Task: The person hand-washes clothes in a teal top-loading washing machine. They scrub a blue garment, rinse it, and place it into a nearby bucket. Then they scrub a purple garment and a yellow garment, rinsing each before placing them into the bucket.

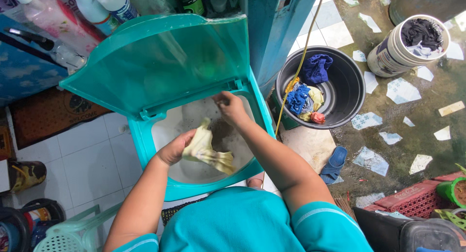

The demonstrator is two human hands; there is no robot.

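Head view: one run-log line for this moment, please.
left hand: grips pale yellow cloth | right hand: over open washer tub | basin: holds clothes

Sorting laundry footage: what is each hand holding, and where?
Left hand grips a pale yellow cloth by its upper end. Right hand holds nothing visible.

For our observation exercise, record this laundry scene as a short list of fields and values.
Left hand: grips a wet pale yellow cloth above the tub
Right hand: reaches down into the washer tub, fingers bent
Washer lid: teal, see-through, raised open
Water: soapy, pale
Black basin: on the floor to the right, holds blue, yellow and pink clothes
White bucket: holds dark cloth
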